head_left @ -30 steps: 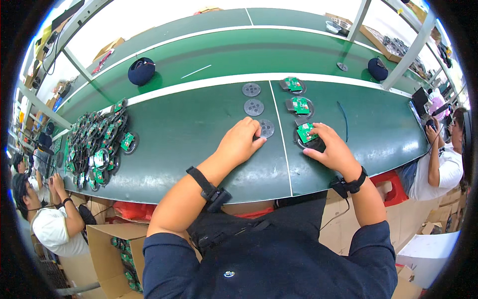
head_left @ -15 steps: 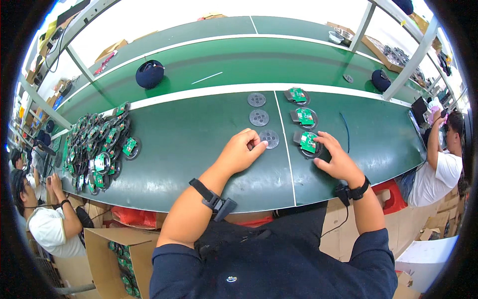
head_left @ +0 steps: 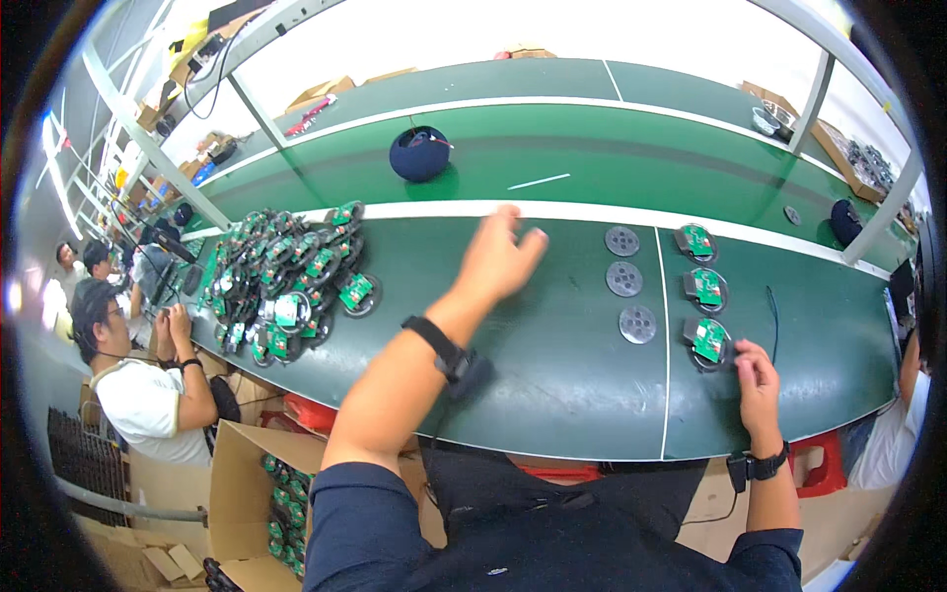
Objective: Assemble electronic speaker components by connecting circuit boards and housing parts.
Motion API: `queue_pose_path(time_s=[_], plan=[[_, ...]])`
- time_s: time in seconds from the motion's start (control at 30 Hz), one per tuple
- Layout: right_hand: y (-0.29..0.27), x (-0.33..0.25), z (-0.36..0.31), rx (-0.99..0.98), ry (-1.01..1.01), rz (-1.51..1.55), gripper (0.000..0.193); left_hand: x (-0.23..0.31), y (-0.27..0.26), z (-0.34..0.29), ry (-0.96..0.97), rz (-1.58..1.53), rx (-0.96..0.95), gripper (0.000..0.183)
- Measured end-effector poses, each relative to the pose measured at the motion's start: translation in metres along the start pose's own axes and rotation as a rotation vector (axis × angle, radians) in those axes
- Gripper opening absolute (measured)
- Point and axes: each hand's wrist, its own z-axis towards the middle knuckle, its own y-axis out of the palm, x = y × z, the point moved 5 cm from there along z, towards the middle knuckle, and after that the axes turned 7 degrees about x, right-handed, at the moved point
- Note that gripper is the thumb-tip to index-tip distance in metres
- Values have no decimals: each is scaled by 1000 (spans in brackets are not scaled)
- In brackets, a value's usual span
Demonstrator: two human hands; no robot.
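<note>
My left hand [head_left: 501, 255] is over the bench near its white back strip, fingers apart and holding nothing. Loosely curled, my right hand [head_left: 758, 387] is at the right side of the nearest round black part with a green circuit board [head_left: 708, 340]. Its fingertips are close together by the part's rim; what they pinch, if anything, I cannot make out. Two like parts, a middle one [head_left: 706, 287] and a far one [head_left: 696, 243], lie behind it in a column. Left of the white line, three grey discs with holes [head_left: 637, 324] lie in another column.
A large heap of black parts with green boards [head_left: 286, 276] covers the bench's left side. A cardboard box [head_left: 237, 474] with more stands below. A dark blue round object [head_left: 419, 155] sits on the green surface behind. A thin dark cable [head_left: 773, 321] lies right. Co-workers sit at both sides.
The view has turned left. My left hand has moved from the nearest grey disc toward the back, its fingers spreading. My right hand has drawn off the nearest board to its right rim, its fingers curling.
</note>
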Motion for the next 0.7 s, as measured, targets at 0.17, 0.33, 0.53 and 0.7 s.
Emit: queue_pose_path(time_s=[0.17, 0.33, 0.53, 0.7], plan=[[13, -11, 9, 122, 112, 121, 16, -122, -73, 124, -115, 265, 328, 71], [23, -41, 12, 147, 41, 0, 23, -158, -85, 171, -237, 606, 165, 85], [17, -51, 6, 73, -71, -148, 29, -136, -75, 167, -154, 722, 99, 69], [19, -48, 8, 62, -70, -171, 30, -75, -90, 118, -4, 688, 2, 66]])
